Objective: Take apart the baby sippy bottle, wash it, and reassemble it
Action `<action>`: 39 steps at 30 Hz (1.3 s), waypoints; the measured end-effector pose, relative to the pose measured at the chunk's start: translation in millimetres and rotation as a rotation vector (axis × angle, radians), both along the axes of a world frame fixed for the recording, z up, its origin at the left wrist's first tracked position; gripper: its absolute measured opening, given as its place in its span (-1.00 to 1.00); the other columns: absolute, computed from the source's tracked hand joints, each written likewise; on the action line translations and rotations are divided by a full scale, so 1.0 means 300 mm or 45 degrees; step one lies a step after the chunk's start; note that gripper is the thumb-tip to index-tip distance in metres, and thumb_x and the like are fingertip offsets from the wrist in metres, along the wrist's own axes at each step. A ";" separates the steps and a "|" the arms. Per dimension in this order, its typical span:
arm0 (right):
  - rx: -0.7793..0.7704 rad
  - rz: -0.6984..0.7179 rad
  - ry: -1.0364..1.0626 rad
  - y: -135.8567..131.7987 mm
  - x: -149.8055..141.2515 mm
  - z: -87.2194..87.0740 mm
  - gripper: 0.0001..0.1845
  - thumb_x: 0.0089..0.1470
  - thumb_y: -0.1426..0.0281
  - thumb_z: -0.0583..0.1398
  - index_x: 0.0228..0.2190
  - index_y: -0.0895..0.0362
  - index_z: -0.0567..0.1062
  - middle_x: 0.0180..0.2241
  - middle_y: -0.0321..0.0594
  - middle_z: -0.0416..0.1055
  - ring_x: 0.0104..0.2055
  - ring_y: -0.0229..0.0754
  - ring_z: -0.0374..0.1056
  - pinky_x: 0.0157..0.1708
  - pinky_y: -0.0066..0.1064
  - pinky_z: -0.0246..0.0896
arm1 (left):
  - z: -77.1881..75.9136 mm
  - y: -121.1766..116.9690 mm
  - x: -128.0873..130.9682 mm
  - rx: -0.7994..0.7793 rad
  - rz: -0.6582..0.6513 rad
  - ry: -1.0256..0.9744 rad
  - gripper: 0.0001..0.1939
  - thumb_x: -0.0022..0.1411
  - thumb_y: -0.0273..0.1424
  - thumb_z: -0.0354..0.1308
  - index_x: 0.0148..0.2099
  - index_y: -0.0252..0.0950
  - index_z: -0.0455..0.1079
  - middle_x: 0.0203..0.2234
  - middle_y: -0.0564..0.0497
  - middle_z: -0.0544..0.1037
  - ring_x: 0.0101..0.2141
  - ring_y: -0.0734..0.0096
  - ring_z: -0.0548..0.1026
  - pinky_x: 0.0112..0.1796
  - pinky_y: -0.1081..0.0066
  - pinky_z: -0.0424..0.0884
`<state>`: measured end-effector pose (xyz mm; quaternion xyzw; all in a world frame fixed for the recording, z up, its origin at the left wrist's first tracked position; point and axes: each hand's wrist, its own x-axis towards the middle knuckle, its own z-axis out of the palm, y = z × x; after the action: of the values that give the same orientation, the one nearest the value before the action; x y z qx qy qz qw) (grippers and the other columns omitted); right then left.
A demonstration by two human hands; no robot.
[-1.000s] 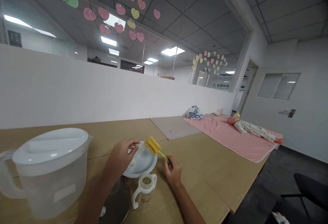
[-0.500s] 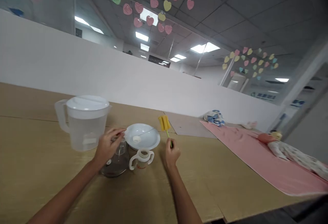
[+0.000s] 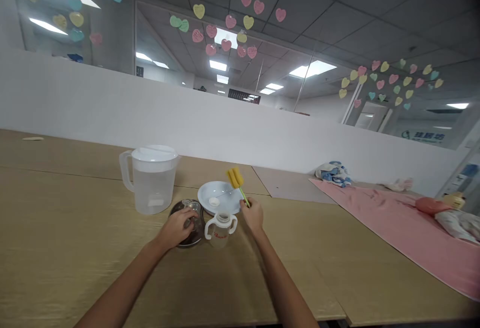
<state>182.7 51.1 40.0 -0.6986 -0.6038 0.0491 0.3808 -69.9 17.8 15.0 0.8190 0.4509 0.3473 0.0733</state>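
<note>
My right hand [image 3: 252,214] is closed around the green handle of a sponge bottle brush [image 3: 235,178], its yellow head tilted up over the rim of a white bowl [image 3: 204,200]. My left hand [image 3: 179,227] reaches over a round metal tray [image 3: 197,240], fingers curled about a clear plastic cover [image 3: 194,209]; fingers hide part of it. Between my hands stands a clear baby bottle [image 3: 220,237], upright and uncapped, with two white handles and red print. A small white round piece [image 3: 214,201] and a thin clear tube lie in the bowl.
A lidded translucent pitcher [image 3: 154,188] stands behind the tray at left. To the right, a pink cloth [image 3: 390,228] covers the table, with a blue-and-white cloth [image 3: 333,174] and a doll-like bundle [image 3: 442,208] on it. A white partition [image 3: 225,123] runs along the back.
My left hand has come down from above the tray onto the clear cover. The brush head now leans left over the bowl's rim. The camera view has turned leftward.
</note>
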 end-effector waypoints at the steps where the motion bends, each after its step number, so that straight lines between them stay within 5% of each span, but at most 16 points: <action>1: -0.061 0.020 -0.075 0.019 -0.012 0.023 -0.69 0.05 0.28 0.02 -0.39 0.17 0.50 -0.42 -0.20 0.47 -0.41 -0.23 0.31 -0.49 -0.50 -0.04 | -0.002 0.000 0.000 0.006 -0.007 0.011 -0.69 0.03 -0.54 -0.09 -0.24 -0.26 0.43 -0.22 -0.08 0.54 -0.15 0.26 0.46 -0.09 0.28 0.33; 7: -0.345 0.221 -0.348 0.164 -0.119 0.095 -0.70 -0.05 0.25 0.16 -0.35 0.23 0.51 -0.33 -0.09 0.50 -0.34 -0.19 0.39 -0.52 -0.51 0.01 | -0.014 0.001 0.013 -0.027 -0.005 -0.007 -0.67 0.05 -0.53 -0.08 -0.16 -0.25 0.39 -0.20 -0.06 0.52 -0.15 0.27 0.45 -0.08 0.28 0.33; 16: -0.486 0.239 -0.464 0.271 -0.213 0.035 -0.59 -0.27 0.39 0.30 -0.26 0.24 0.50 -0.25 -0.02 0.49 -0.24 -0.08 0.43 -0.46 -0.48 0.16 | -0.024 0.004 0.015 -0.057 0.059 -0.071 -0.64 0.11 -0.49 -0.11 -0.06 -0.26 0.34 -0.14 -0.09 0.50 -0.12 0.24 0.45 -0.10 0.25 0.36; 20: -0.484 0.247 -0.475 0.263 -0.203 0.045 -0.59 -0.25 0.41 0.29 -0.25 0.26 0.49 -0.25 -0.01 0.49 -0.26 -0.08 0.43 -0.49 -0.49 0.14 | -0.038 0.014 0.005 -0.065 0.029 -0.119 -0.59 0.09 -0.52 -0.13 -0.02 -0.27 0.32 -0.16 -0.09 0.52 -0.17 0.27 0.47 -0.13 0.27 0.38; 25: -0.408 0.279 -0.456 0.231 -0.178 0.133 -0.67 -0.16 0.36 0.25 -0.30 0.27 0.51 -0.28 -0.02 0.49 -0.31 -0.15 0.41 -0.51 -0.51 0.08 | -0.050 0.022 0.001 -0.034 0.006 -0.138 -0.58 0.09 -0.52 -0.14 0.01 -0.28 0.28 -0.13 -0.10 0.49 -0.12 0.28 0.44 -0.09 0.27 0.35; 33: -0.330 0.513 -0.418 0.093 -0.232 0.287 -0.79 -0.17 0.32 0.24 -0.52 0.25 0.51 -0.54 -0.21 0.43 -0.53 -0.30 0.28 -0.58 -0.54 -0.05 | -0.015 -0.001 0.032 0.158 0.258 -0.258 -0.60 0.18 -0.25 -0.03 0.04 -0.30 0.20 -0.22 -0.13 0.42 -0.20 0.21 0.42 -0.15 0.19 0.35; 39: -0.324 0.713 -0.415 0.020 -0.294 0.295 -0.83 -0.16 0.38 0.18 -0.52 0.24 0.50 -0.57 -0.25 0.39 -0.57 -0.34 0.19 -0.58 -0.54 -0.08 | 0.017 -0.012 0.029 0.202 0.175 -0.466 -0.58 0.20 -0.17 0.01 0.05 -0.25 0.19 -0.06 -0.13 0.38 -0.04 0.20 0.35 -0.03 0.22 0.29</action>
<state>94.6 57.2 128.6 -0.5465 -0.8138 0.1145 0.1611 -61.2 14.2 20.1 0.7127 0.4563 0.5287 0.0655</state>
